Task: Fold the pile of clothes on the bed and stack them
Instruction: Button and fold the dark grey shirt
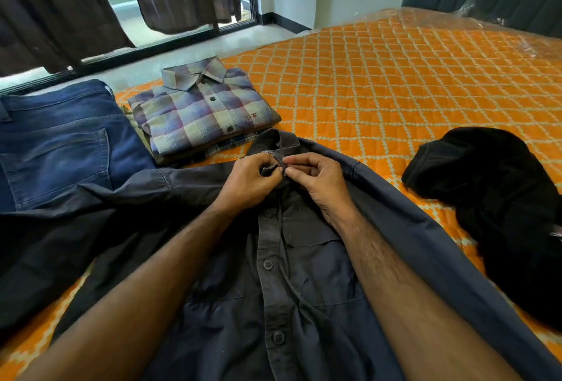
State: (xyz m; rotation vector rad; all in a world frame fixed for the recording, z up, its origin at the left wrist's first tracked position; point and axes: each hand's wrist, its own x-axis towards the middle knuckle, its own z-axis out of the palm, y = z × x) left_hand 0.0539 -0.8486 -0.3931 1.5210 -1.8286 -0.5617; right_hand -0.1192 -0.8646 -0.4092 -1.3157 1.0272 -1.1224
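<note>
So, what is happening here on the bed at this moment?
A person is working on a dark grey shirt spread front-up on the orange mattress. The left hand and the right hand both pinch its collar, apparently at the top button. A folded plaid shirt tops a small stack beyond it, with blue jeans beside it. A crumpled black garment waits unfolded on the right.

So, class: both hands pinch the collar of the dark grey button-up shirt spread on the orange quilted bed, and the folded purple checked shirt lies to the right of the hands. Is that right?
Not quite. The head view shows the folded purple checked shirt to the left of the hands, beside the folded blue jeans. The left hand and right hand do pinch the collar of the dark grey button-up shirt on the orange quilted bed.
</note>
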